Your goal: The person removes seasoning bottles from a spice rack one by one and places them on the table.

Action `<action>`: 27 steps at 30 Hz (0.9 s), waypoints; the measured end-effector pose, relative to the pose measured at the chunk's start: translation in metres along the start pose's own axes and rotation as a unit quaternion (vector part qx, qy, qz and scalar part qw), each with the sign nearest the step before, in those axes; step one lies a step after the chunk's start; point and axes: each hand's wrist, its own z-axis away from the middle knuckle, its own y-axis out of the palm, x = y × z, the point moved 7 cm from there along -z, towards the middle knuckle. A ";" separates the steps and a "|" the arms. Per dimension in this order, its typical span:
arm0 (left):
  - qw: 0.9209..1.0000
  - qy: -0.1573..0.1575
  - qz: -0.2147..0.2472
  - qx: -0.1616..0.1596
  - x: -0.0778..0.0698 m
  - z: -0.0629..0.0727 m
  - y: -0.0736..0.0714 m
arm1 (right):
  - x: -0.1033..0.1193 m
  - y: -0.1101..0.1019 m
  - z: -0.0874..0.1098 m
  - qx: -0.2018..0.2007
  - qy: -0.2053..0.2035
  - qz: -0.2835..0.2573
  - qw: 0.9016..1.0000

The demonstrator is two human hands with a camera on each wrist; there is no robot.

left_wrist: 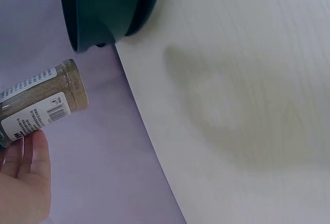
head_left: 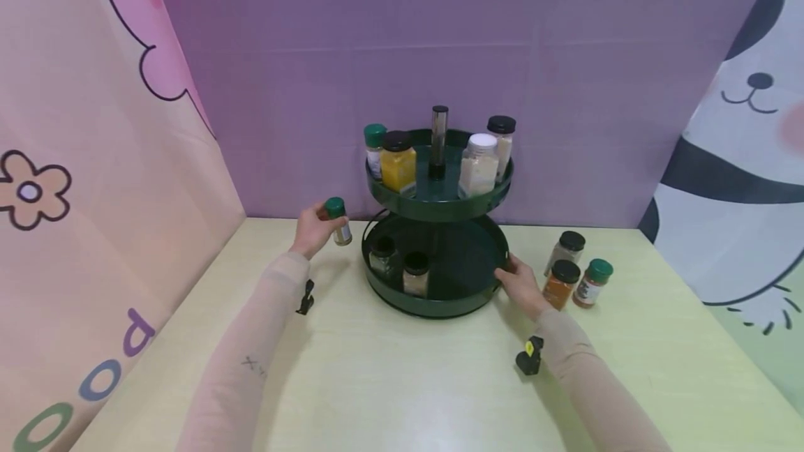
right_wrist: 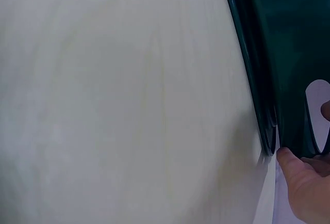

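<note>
My left hand (head_left: 316, 229) holds a spice jar (head_left: 342, 229) with a green lid, just left of a dark green two-tier turntable rack (head_left: 433, 309). In the left wrist view the jar (left_wrist: 41, 97) lies sideways in the frame, showing brown powder and a white barcode label. My right hand (head_left: 521, 284) grips the right side of the rack's lower tray. The right wrist view shows fingers (right_wrist: 296, 175) at the tray wall (right_wrist: 294, 53), beside an oval cutout. Two black-lidded jars stand in the lower tray, including one jar (head_left: 416, 281) near its front.
The upper tray bears a green-lidded jar (head_left: 374, 148), a yellow-filled jar (head_left: 398, 166), a white-lidded jar (head_left: 479, 169) and a black-lidded jar (head_left: 502, 141). On the table's right stand a grey jar (head_left: 561, 257), an orange jar (head_left: 557, 291) and a green-lidded red jar (head_left: 589, 290). A purple backdrop (head_left: 301, 89) rises behind.
</note>
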 end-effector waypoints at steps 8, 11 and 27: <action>1.000 -0.013 -0.007 0.000 0.013 0.001 -0.008 | -0.005 -0.001 -0.002 -0.003 0.012 0.007 1.000; 1.000 -0.020 -0.008 0.000 0.017 0.003 -0.010 | -0.006 -0.001 -0.002 -0.002 0.013 0.008 1.000; 0.998 -0.049 -0.042 0.001 0.042 0.007 -0.023 | -0.002 -0.001 -0.001 -0.003 0.008 0.010 1.000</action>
